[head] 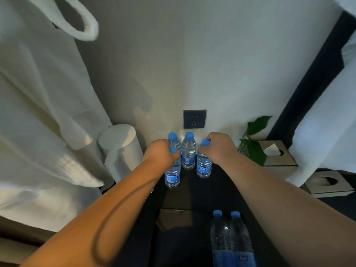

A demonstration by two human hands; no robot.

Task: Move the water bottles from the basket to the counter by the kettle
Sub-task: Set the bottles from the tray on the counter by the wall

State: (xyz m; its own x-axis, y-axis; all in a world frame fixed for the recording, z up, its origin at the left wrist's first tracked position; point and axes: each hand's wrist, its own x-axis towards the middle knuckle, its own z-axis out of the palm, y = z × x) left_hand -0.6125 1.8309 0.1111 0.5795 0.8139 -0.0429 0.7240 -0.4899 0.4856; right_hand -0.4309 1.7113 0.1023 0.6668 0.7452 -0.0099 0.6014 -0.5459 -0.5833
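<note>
On the counter (192, 189), each hand's fingers closed around a water bottle's neck: left hand (160, 151), right hand (219, 146).

A white bathrobe (38, 112) hangs at nine o'clock. A dark wall socket (194, 119) sits at twelve, a leafy plant (254, 143) and wooden tissue box (277, 153) toward three.

Clear glossy plastic water bottles (188, 151), matt blue caps (189, 135); smooth matt white kettle (120, 143); waffle-textured cloth robe (48, 112), left; dark glossy counter (192, 193).
</note>
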